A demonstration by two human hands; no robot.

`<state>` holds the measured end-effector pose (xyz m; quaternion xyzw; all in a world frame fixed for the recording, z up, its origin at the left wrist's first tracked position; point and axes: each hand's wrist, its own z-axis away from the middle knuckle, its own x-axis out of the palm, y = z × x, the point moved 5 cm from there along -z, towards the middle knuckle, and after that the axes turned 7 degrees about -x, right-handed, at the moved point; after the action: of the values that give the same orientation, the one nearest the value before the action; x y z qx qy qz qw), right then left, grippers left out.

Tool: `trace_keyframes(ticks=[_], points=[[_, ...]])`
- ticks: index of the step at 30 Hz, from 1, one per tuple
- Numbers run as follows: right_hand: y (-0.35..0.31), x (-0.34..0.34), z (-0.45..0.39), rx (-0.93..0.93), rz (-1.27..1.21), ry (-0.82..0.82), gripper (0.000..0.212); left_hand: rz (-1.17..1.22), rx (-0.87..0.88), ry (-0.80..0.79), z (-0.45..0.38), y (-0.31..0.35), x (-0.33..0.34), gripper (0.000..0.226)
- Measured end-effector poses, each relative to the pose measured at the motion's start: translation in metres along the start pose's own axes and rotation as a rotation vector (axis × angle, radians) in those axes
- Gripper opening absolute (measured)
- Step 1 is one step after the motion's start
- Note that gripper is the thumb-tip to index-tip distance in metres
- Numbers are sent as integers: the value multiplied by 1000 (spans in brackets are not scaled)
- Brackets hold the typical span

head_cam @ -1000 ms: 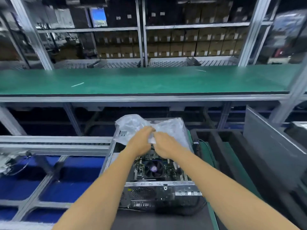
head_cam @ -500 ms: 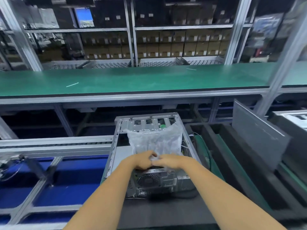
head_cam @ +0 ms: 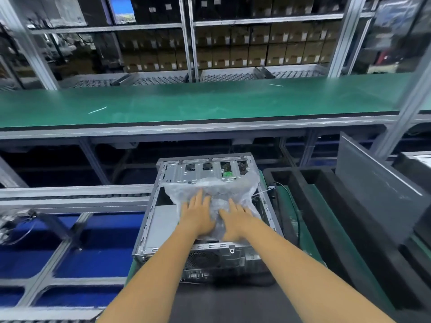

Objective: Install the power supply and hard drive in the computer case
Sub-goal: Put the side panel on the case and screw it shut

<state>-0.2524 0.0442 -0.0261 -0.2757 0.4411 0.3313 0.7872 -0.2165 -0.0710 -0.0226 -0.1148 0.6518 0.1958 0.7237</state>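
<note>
While both hands press flat, left hand (head_cam: 198, 216), right hand (head_cam: 235, 221), fingers straight, on plastic bag (head_cam: 210, 190), inside computer case (head_cam: 161, 220).

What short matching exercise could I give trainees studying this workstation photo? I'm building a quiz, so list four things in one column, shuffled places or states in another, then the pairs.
Things:
1. plastic bag
2. left hand
3. grey panel
4. computer case

Places or states:
A. leaning upright at the far right
B. lying open-sided on the bench
C. crumpled over the case's inside
D. fingers straight, pressing down on the plastic

Pairs: 1-C, 2-D, 3-A, 4-B
</note>
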Motion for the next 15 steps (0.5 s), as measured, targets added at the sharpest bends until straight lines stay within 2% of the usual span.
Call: trace_keyframes(ticks=[4, 5, 8, 11, 12, 15], points=[[-4, 2, -7, 1, -56, -146, 64, 200, -67, -249, -8, 4, 33, 76], [-4, 4, -8, -11, -98, -147, 67, 205, -69, -301, -10, 4, 38, 78], [2, 8, -13, 14, -223, -127, 99, 237, -35, -336, -17, 0, 40, 77], [11, 8, -19, 93, -447, -72, 112, 333, -7, -357, -27, -1, 42, 74], [14, 8, -21, 124, -491, -51, 106, 374, -13, -374, -30, -1, 43, 71], [15, 8, -29, 140, -565, -41, 63, 480, -23, -432, -36, 2, 46, 64]])
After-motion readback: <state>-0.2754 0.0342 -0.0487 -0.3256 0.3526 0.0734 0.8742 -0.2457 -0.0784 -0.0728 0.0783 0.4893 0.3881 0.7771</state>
